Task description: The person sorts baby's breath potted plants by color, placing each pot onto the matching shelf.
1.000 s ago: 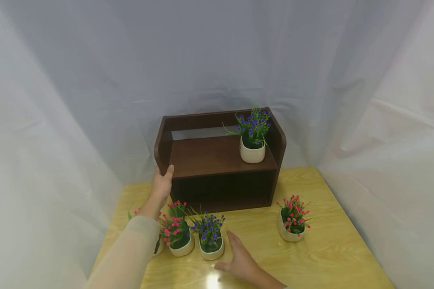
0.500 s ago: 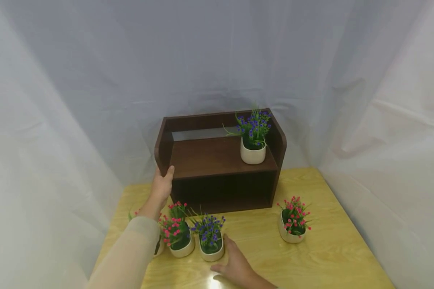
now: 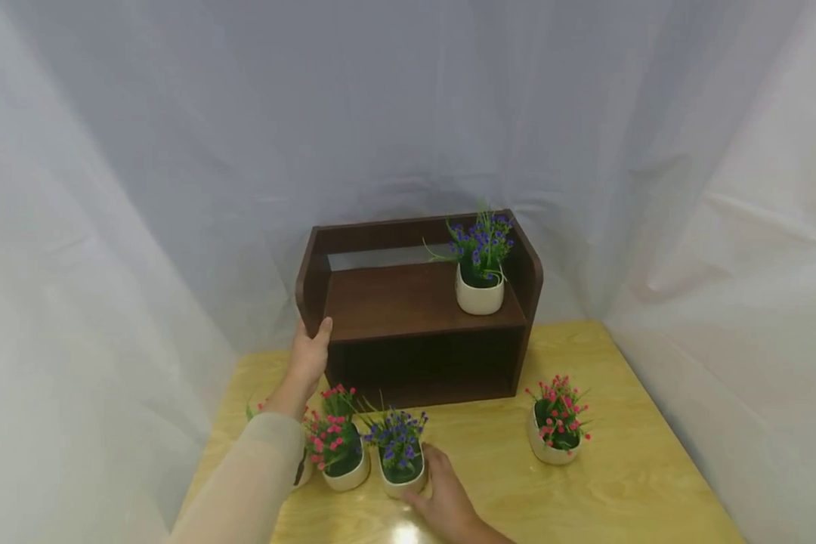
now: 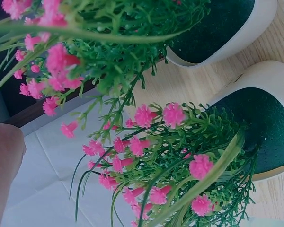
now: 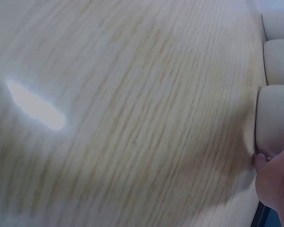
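My left hand (image 3: 309, 357) grips the left side panel of a dark brown two-tier shelf (image 3: 387, 306), thumb on its front edge. My right hand (image 3: 446, 495) holds a white pot of blue-purple flowers (image 3: 400, 447) by its right and near sides. This pot stands upright on the table; in the right wrist view a fingertip meets the base of the pot (image 5: 274, 120). To its left stands a pot of pink flowers (image 3: 343, 461). Another pink-flowered pot (image 3: 304, 468) is partly hidden behind my left forearm. Both pink plants fill the left wrist view.
A second pot of blue-purple flowers (image 3: 479, 291) stands at the right end of the upper shelf. On the right of the wooden table (image 3: 625, 453), a pink-flowered pot (image 3: 553, 446) stands apart. White sheeting (image 3: 408, 113) hangs behind and at both sides.
My right hand has moved left from beside the blue-purple potted plant and closed against its pot. My left hand stays on the shelf. The view has shifted slightly.
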Motion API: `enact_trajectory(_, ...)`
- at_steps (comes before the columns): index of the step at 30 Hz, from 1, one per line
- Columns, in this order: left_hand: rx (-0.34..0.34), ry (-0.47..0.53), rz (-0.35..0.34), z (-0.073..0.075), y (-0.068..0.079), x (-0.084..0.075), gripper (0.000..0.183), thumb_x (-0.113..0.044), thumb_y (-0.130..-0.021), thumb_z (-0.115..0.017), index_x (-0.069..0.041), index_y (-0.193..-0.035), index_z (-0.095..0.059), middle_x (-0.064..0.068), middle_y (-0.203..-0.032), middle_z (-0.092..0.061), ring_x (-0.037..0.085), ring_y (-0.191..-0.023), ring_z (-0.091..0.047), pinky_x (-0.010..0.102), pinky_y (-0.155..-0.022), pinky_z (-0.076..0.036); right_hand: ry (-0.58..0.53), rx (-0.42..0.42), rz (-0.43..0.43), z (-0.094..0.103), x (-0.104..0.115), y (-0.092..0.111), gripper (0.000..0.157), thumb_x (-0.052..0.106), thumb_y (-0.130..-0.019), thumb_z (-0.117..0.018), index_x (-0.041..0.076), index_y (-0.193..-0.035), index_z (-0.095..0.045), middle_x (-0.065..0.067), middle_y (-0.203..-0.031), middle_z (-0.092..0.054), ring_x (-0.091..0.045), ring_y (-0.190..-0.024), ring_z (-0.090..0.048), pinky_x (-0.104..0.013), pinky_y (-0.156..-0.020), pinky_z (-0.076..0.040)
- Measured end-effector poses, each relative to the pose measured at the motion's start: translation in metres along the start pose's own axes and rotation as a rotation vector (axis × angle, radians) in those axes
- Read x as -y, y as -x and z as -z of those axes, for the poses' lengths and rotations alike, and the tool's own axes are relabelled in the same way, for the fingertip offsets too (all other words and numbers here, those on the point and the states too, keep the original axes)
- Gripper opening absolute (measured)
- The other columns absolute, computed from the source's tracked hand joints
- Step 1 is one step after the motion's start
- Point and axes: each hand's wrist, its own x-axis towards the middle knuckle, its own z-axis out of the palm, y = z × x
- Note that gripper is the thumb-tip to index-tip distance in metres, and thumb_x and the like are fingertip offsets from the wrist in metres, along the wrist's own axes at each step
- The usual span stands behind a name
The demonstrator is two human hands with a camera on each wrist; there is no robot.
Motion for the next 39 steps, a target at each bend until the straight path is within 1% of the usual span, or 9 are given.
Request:
enact_trajectory(6,0.0,-0.011,-0.005,-0.001,0.0,0.002,0.07,-0.039,-0.116,-0.05,-0.014,-0.173,-0.019,0.02,-0.178,-0.028,0.039,-0.168,-0.021,0.056,-0.14,-0.018,-0.003,-0.029,-0.005,0.0,0.002,-0.006,0.106,0.032,-0.085,-0.093,-0.013,-0.161,-0.034,-0.034,-0.157,-0.05,-0.053,-0.143,-0.055,-0.067,-0.119,-0.047)
enact_trajectory(14,-0.004,-0.023,0.001,0.001,-0.001,0.002,0.07,-0.041,-0.116,-0.05,-0.013,-0.173,-0.02,0.02,-0.178,-0.029,0.04,-0.168,-0.022,0.057,-0.14,-0.019,-0.005,-0.03,0.01,0.002,0.006,-0.008,0.1,0.031,-0.084,-0.093,-0.011,-0.158,-0.041,-0.032,-0.152,-0.056,-0.05,-0.139,-0.06,-0.064,-0.117,-0.05)
enact_trajectory(21,-0.005,-0.02,-0.003,0.0,-0.002,0.001,0.068,-0.041,-0.115,-0.051,-0.014,-0.171,-0.024,0.021,-0.176,-0.032,0.041,-0.167,-0.024,0.058,-0.139,-0.019,-0.038,-0.053,-0.011,0.004,0.008,-0.008,0.097,0.027,-0.081,-0.095,-0.011,-0.155,-0.046,-0.029,-0.146,-0.061,-0.044,-0.128,-0.067,-0.049,-0.104,-0.063)
enact_trajectory(28,-0.012,-0.005,-0.014,0.0,-0.003,0.003,0.065,-0.038,-0.116,-0.051,-0.011,-0.17,-0.026,0.022,-0.175,-0.033,0.041,-0.167,-0.025,0.058,-0.139,-0.019,-0.028,-0.089,-0.044,0.007,0.007,-0.008,0.099,0.03,-0.08,-0.095,-0.009,-0.157,-0.046,-0.028,-0.146,-0.063,-0.046,-0.134,-0.064,-0.059,-0.114,-0.054)
enact_trajectory(30,-0.012,-0.005,-0.016,0.0,-0.003,0.003,0.064,-0.037,-0.116,-0.05,-0.01,-0.169,-0.027,0.022,-0.175,-0.033,0.041,-0.167,-0.025,0.058,-0.139,-0.02,-0.032,-0.111,-0.041,0.009,0.007,-0.009,0.099,0.03,-0.08,-0.096,-0.009,-0.156,-0.047,-0.026,-0.144,-0.064,-0.044,-0.132,-0.065,-0.056,-0.113,-0.057)
enact_trajectory(32,-0.016,-0.008,-0.015,0.0,-0.003,0.004,0.064,-0.038,-0.116,-0.05,-0.01,-0.169,-0.028,0.022,-0.175,-0.034,0.041,-0.166,-0.026,0.058,-0.139,-0.02,-0.048,-0.126,-0.056,0.011,0.008,-0.011,0.099,0.031,-0.08,-0.096,-0.008,-0.157,-0.047,-0.024,-0.141,-0.066,-0.039,-0.126,-0.068,-0.045,-0.105,-0.062)
enact_trajectory(35,-0.017,-0.01,-0.013,0.0,-0.003,0.004,0.063,-0.038,-0.116,-0.051,-0.011,-0.169,-0.028,0.022,-0.174,-0.035,0.041,-0.166,-0.027,0.057,-0.139,-0.021,-0.088,-0.144,-0.075,0.014,0.01,-0.014,0.099,0.029,-0.08,-0.096,-0.007,-0.158,-0.047,-0.023,-0.139,-0.066,-0.034,-0.121,-0.069,-0.034,-0.095,-0.065)
enact_trajectory(37,-0.018,-0.007,-0.011,0.0,-0.002,0.004,0.064,-0.038,-0.116,-0.051,-0.011,-0.169,-0.028,0.022,-0.174,-0.035,0.041,-0.166,-0.027,0.057,-0.139,-0.021,-0.118,-0.142,-0.096,0.017,0.012,-0.016,0.099,0.03,-0.081,-0.095,-0.005,-0.159,-0.045,-0.022,-0.14,-0.065,-0.034,-0.122,-0.07,-0.032,-0.097,-0.065)
enact_trajectory(39,-0.015,-0.004,-0.012,0.0,-0.002,0.003,0.064,-0.038,-0.116,-0.051,-0.011,-0.169,-0.028,0.022,-0.174,-0.035,0.041,-0.166,-0.027,0.057,-0.139,-0.021,-0.14,-0.143,-0.096,0.02,0.014,-0.017,0.098,0.029,-0.082,-0.095,-0.004,-0.16,-0.045,-0.023,-0.141,-0.064,-0.037,-0.126,-0.07,-0.039,-0.104,-0.064)
